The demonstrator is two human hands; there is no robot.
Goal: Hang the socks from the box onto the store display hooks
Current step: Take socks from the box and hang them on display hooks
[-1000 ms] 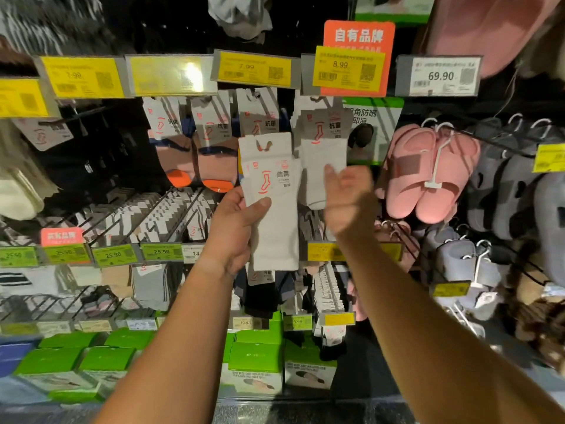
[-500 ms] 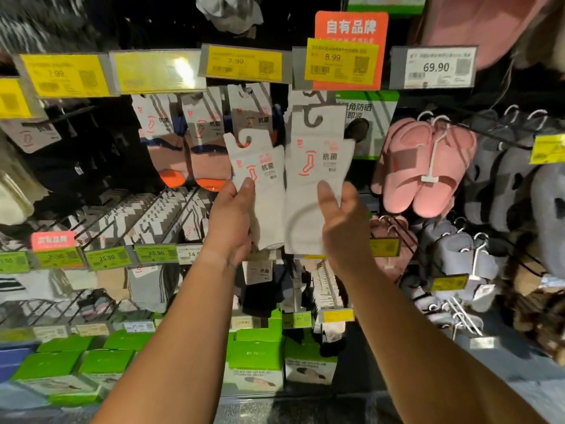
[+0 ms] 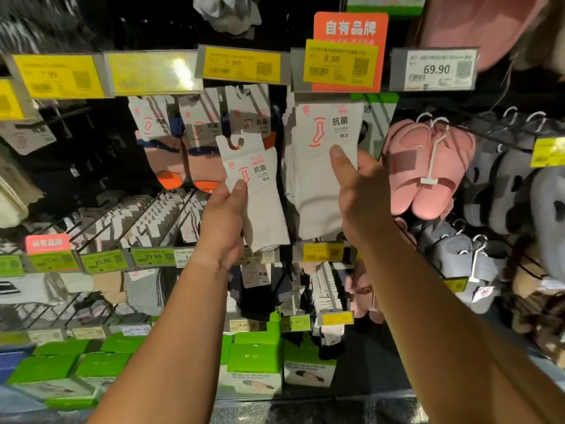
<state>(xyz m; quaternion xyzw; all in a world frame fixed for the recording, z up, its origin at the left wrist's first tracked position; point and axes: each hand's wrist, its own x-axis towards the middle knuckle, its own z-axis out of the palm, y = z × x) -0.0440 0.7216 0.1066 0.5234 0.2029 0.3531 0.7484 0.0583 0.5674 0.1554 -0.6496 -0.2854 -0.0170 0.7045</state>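
Head view: left hand gripping white sock pack, right hand pinching hung pack.

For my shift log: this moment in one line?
left hand: holds spare sock pack | right hand: grips pack under 8.99 tag

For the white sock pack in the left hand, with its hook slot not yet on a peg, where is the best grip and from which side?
Grip the white sock pack low on its cardboard label, just under the printed logo, coming from below, as the left hand does with its thumb on the front. That likely leaves the cut-out hook slot at the top free to slide onto a peg.
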